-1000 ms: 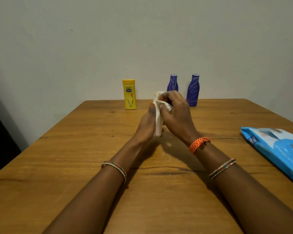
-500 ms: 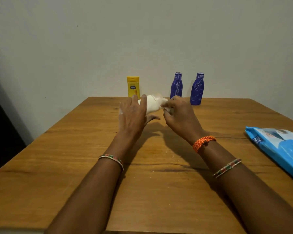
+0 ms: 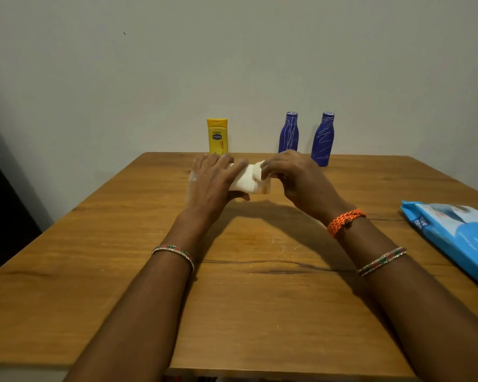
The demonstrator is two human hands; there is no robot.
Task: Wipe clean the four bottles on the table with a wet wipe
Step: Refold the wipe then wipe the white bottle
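Wood-grain laminate covers the table [image 3: 260, 312], a flat brown top with a dark crack line running across its middle and pale specks scattered near it. At far left a dark gap sits beside the plain, matte grey wall [image 3: 232, 64].

A yellow bottle [image 3: 217, 136] stands upright at the table's far edge against the wall; it is a flat-sided plastic tube with a wide cap at the top and a small oval label.

The left hand [image 3: 213, 183] grips a white bottle [image 3: 247, 180] held sideways above the table, fingers curled over its top and thumb underneath. A beaded bangle [image 3: 174, 253] circles the left forearm.

The right hand [image 3: 295, 177] pinches a white wet wipe [image 3: 257, 172] against the right end of the white bottle. The wipe is crumpled and partly hidden by the fingers. The two hands are close together, joined by the bottle.

Behind the right hand stand two blue bottles, upright near the wall: the left blue bottle [image 3: 289, 133] and the right blue bottle [image 3: 323, 139]. Both are round-shouldered with narrow necks and carry white scribble marks.

A braided orange band [image 3: 345, 221] wraps the right wrist, with a second beaded bangle [image 3: 381, 261] further up the forearm.

At the right edge lies a glossy blue wipes pack [image 3: 458, 241], flat on the table and cut off by the frame.
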